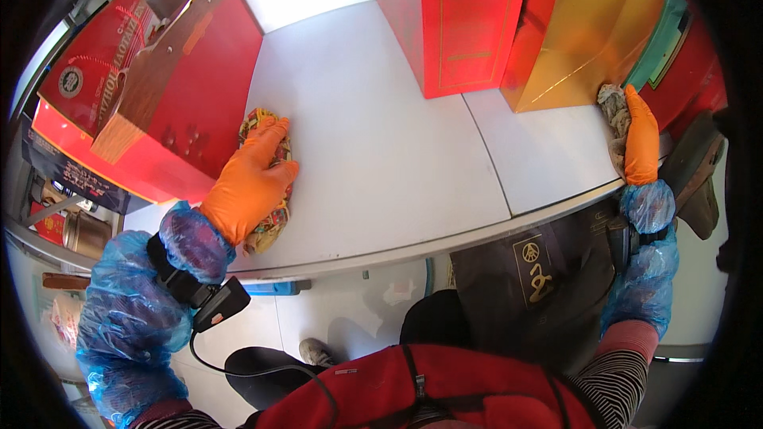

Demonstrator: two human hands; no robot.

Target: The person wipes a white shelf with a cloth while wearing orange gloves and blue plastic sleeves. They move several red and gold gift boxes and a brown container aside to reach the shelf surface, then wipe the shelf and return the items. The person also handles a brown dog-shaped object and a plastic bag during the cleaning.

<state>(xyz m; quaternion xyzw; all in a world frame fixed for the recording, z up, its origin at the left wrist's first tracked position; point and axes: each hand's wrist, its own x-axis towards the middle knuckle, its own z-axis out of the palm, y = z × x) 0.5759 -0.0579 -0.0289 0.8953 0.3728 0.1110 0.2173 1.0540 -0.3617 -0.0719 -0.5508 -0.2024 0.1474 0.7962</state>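
My left hand, in an orange glove, presses a patterned multicoloured cloth onto the white shelf, close beside a red gift box with a wood-look side. At the right, my right hand, also gloved in orange, holds a greyish crumpled cloth against the shelf by the lower corner of a gold gift bag. A tall red gift bag stands to the left of the gold one. Blue plastic sleeve covers wrap both my forearms.
More red boxes and a dark box are stacked at the left. A green bag stands behind the gold one. Below the shelf's front edge hangs a dark bag. A brown shoe is at the far right. A cable runs from my left wrist.
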